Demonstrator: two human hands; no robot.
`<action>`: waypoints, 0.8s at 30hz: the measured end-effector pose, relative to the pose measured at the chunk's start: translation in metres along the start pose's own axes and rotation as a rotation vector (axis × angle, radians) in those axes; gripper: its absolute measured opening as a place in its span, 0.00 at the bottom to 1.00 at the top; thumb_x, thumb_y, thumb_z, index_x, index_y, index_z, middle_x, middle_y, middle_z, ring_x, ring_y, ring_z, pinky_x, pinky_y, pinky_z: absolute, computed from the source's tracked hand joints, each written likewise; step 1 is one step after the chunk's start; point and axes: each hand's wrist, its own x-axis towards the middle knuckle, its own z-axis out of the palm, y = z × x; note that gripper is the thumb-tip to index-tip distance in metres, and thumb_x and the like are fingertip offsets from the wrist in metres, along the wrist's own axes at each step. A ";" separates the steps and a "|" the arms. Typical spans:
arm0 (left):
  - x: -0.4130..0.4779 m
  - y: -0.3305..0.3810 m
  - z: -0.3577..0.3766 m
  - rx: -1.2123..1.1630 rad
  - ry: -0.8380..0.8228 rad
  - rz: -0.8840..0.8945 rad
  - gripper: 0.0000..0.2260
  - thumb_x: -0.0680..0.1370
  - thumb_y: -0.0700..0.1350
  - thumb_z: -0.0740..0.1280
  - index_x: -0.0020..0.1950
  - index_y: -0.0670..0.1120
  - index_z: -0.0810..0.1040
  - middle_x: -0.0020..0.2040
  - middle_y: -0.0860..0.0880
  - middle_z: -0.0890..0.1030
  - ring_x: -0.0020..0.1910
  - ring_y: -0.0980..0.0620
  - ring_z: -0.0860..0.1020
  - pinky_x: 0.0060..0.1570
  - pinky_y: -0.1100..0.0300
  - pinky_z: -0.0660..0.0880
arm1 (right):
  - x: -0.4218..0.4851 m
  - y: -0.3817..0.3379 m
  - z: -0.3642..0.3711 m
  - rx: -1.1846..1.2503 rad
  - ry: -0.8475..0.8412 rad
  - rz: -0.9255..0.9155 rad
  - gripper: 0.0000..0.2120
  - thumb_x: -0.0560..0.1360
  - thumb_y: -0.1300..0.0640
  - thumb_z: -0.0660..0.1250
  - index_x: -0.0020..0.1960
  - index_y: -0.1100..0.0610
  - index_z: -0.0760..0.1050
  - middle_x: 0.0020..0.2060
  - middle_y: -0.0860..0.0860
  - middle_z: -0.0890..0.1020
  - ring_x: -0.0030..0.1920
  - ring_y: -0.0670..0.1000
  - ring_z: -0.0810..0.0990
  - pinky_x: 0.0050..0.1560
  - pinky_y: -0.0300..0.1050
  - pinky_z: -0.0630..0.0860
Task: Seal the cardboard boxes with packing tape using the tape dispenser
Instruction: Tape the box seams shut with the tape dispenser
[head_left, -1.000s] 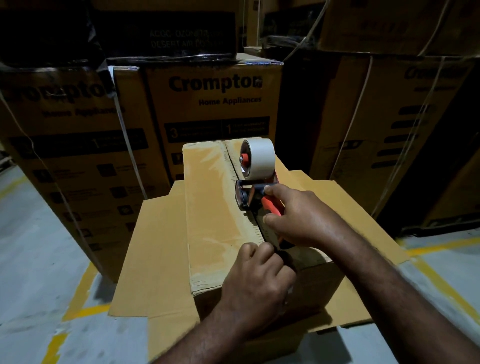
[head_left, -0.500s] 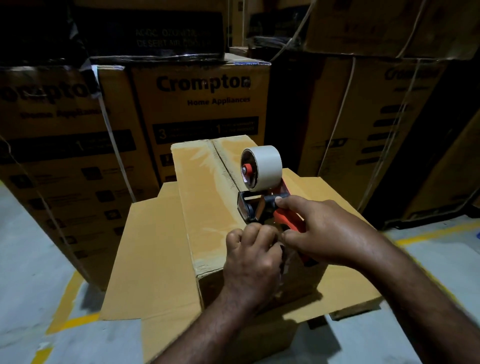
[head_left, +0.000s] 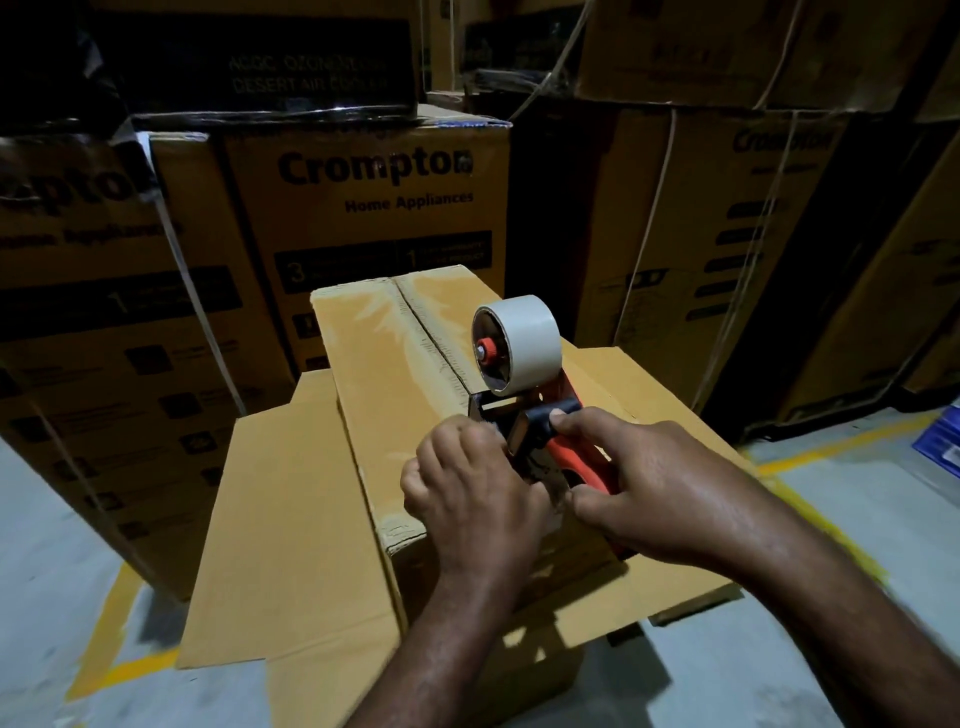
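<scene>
A narrow brown cardboard box (head_left: 384, 374) stands in front of me, its top flaps shut and a strip of clear tape shining along the middle seam. Over the near end of that seam sits a tape dispenser (head_left: 524, 374) with a white tape roll, a red hub and an orange handle. My right hand (head_left: 644, 488) grips the orange handle. My left hand (head_left: 472, 493) is curled at the dispenser's front end, where its fingers pinch the tape; the tape end itself is hidden.
The narrow box rests on a wider open cardboard box (head_left: 275, 535) whose flaps spread left and right. Stacked printed appliance cartons (head_left: 363, 208) wall off the back and both sides. Grey floor with yellow lines (head_left: 104, 623) lies around. A blue object (head_left: 940, 441) sits at the right edge.
The dispenser has come back along the seam toward me and lifted slightly. My left hand moved up from the box's near edge to the dispenser's front end.
</scene>
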 end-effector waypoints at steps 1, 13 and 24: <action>0.004 0.000 -0.002 -0.019 -0.033 -0.025 0.30 0.63 0.45 0.74 0.62 0.50 0.67 0.63 0.47 0.69 0.61 0.44 0.71 0.59 0.41 0.70 | 0.000 0.000 0.002 -0.015 0.005 -0.008 0.33 0.76 0.43 0.67 0.74 0.34 0.53 0.56 0.46 0.75 0.46 0.45 0.80 0.45 0.44 0.83; 0.018 0.001 -0.004 -0.034 -0.242 0.124 0.50 0.72 0.51 0.76 0.81 0.50 0.43 0.70 0.52 0.71 0.60 0.49 0.76 0.51 0.49 0.64 | -0.033 0.006 0.001 0.004 -0.016 0.037 0.32 0.77 0.43 0.66 0.73 0.31 0.52 0.51 0.43 0.72 0.36 0.46 0.83 0.35 0.37 0.82; 0.041 -0.017 -0.022 0.047 -0.728 0.259 0.57 0.69 0.62 0.76 0.80 0.57 0.35 0.79 0.50 0.62 0.78 0.51 0.60 0.76 0.35 0.44 | -0.049 0.011 0.004 0.024 0.002 0.071 0.31 0.77 0.42 0.65 0.73 0.30 0.52 0.53 0.46 0.76 0.33 0.44 0.83 0.33 0.38 0.82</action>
